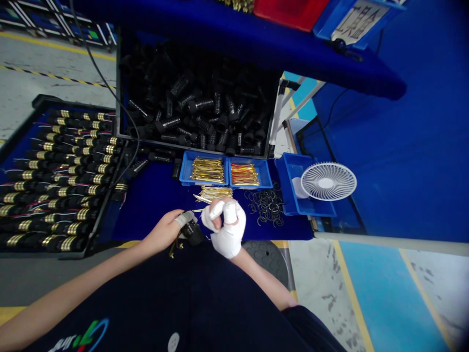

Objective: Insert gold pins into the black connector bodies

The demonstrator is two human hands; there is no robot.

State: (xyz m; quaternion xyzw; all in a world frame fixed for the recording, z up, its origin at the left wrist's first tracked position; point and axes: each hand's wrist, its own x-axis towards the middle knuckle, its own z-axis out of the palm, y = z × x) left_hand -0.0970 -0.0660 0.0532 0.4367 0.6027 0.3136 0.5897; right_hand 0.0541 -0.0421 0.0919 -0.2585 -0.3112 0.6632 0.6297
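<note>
The person's left hand (164, 232) is closed around one black plastic plug part (192, 232). Its fingers (179, 221) grip the part, and one has a white wrap on it. Short gold bits hang just below the part. The right hand (227, 230) is wrapped in white, and its fingers (216, 209) are curled shut. They seem to pinch one thin gold pin (198, 210), which points at the black part.

The hands are at the near edge of the blue counter (154, 210). Just past them lies a loose pile of gold pins (215, 193). Farther on are two small blue bins (190, 168), both full of pins. To the right are one heap of dark metal rings (266, 206), one more blue bin (289, 186), and one white fan (329, 181).

One big bin (198, 100) of black parts sits far away. One tray (54, 181) of many black-and-gold plugs sits on the left. Open blue counter lies left of the pins, between the hands and that tray.
</note>
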